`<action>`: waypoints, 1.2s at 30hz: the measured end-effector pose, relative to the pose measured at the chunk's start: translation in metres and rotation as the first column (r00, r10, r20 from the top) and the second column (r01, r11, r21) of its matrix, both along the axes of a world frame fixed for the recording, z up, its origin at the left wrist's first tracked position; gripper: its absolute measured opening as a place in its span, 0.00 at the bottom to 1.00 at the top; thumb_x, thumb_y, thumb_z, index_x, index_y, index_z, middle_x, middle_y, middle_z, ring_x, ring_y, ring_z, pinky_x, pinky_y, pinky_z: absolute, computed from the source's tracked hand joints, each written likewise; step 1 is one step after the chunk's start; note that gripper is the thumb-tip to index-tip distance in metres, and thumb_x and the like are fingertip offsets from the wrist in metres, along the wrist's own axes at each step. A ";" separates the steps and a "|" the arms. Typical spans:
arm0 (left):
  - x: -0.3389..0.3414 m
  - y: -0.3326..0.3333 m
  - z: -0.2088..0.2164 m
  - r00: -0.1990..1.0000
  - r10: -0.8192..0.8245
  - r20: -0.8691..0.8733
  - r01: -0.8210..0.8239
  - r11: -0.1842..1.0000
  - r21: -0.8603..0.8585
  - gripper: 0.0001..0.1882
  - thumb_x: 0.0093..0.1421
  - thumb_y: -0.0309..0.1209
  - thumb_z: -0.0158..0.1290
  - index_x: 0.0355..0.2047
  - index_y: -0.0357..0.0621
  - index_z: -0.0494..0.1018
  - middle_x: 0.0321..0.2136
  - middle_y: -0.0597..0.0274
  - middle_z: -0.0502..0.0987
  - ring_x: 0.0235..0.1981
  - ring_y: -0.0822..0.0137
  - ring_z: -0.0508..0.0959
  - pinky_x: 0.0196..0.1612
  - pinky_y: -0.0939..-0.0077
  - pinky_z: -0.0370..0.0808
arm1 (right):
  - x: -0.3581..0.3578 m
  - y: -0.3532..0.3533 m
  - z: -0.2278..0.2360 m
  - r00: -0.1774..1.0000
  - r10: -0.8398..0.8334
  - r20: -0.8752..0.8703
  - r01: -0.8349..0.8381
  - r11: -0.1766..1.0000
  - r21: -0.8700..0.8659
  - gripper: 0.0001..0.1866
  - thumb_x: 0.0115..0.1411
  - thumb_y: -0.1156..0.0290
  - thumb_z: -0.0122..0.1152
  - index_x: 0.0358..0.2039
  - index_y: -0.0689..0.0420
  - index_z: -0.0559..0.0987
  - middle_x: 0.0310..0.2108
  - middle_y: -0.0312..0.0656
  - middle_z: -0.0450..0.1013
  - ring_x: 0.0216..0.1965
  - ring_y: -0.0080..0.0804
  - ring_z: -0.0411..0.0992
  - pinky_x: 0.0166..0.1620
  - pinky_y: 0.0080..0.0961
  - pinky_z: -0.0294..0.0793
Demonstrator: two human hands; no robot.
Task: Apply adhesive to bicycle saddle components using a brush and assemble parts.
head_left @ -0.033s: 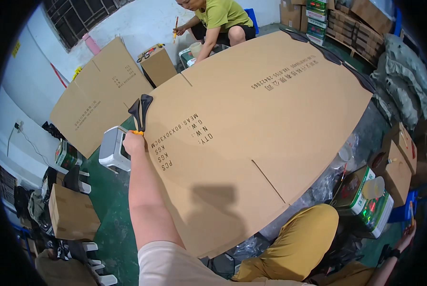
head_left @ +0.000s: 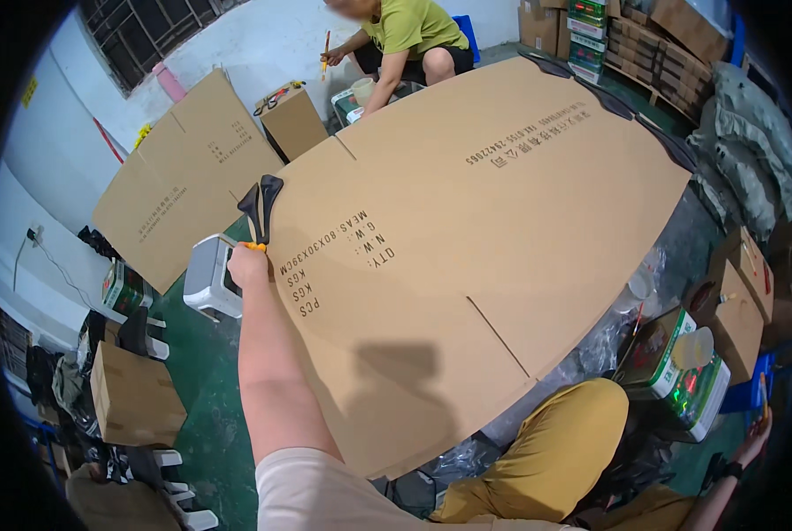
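My left hand [head_left: 249,267] reaches to the left edge of a large flat cardboard sheet [head_left: 431,203], its fingers closed round a small orange object [head_left: 256,247]. This touches the base of a black forked piece [head_left: 261,208] at the sheet's corner; I cannot tell whether they are joined. Similar long black curved pieces [head_left: 622,102] lie along the far right edge. At the lower right, my right hand [head_left: 756,431] is closed round a thin orange-handled stick [head_left: 763,396], perhaps a brush; its lower end is hidden.
Across the sheet a person in a green shirt [head_left: 418,31] crouches, holding a brush [head_left: 327,55]. Left are a white stool [head_left: 212,274], a leaning cardboard sheet [head_left: 179,177] and a box [head_left: 135,394]. On the right stand a green tin [head_left: 657,354] with a plastic cup [head_left: 692,349] and boxes [head_left: 732,305].
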State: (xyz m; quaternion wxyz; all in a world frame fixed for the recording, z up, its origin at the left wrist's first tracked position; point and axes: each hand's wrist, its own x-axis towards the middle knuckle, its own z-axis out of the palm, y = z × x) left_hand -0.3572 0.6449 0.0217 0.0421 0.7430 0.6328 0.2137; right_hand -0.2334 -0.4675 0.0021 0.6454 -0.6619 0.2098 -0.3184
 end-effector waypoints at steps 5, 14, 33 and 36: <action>-0.005 0.010 -0.004 0.999 -0.002 -0.054 0.002 1.000 0.006 0.15 0.53 0.38 0.52 0.41 0.50 0.74 0.38 0.54 0.78 0.42 0.55 0.77 0.44 0.61 0.72 | 0.003 -0.012 -0.013 0.999 0.043 -0.012 -0.044 0.994 -0.103 0.20 0.64 0.64 0.40 0.56 0.46 0.67 0.47 0.30 0.64 0.44 0.18 0.62 0.48 0.17 0.60; -0.003 0.004 0.003 0.995 -0.004 -0.105 0.004 1.000 -0.001 0.16 0.52 0.38 0.52 0.42 0.52 0.74 0.38 0.56 0.78 0.42 0.56 0.77 0.44 0.61 0.71 | 0.007 -0.023 -0.015 0.999 0.028 -0.030 -0.028 1.000 -0.005 0.18 0.64 0.66 0.41 0.54 0.49 0.70 0.44 0.30 0.66 0.42 0.18 0.63 0.46 0.15 0.61; -0.021 0.034 -0.027 0.891 -0.074 0.449 0.134 0.986 -0.102 0.18 0.49 0.27 0.51 0.42 0.38 0.73 0.35 0.53 0.77 0.37 0.62 0.78 0.40 0.72 0.72 | 0.006 -0.011 -0.016 0.999 0.037 0.000 -0.037 0.997 -0.067 0.19 0.64 0.66 0.42 0.55 0.46 0.68 0.35 0.27 0.65 0.33 0.13 0.62 0.37 0.10 0.59; -0.018 0.021 -0.027 0.719 0.002 0.695 0.190 0.961 -0.199 0.17 0.51 0.25 0.49 0.42 0.34 0.71 0.35 0.58 0.76 0.36 0.68 0.76 0.40 0.75 0.70 | 0.000 -0.011 -0.011 1.000 0.003 -0.009 -0.004 0.997 -0.075 0.19 0.64 0.65 0.42 0.55 0.47 0.69 0.34 0.27 0.66 0.32 0.13 0.62 0.36 0.10 0.59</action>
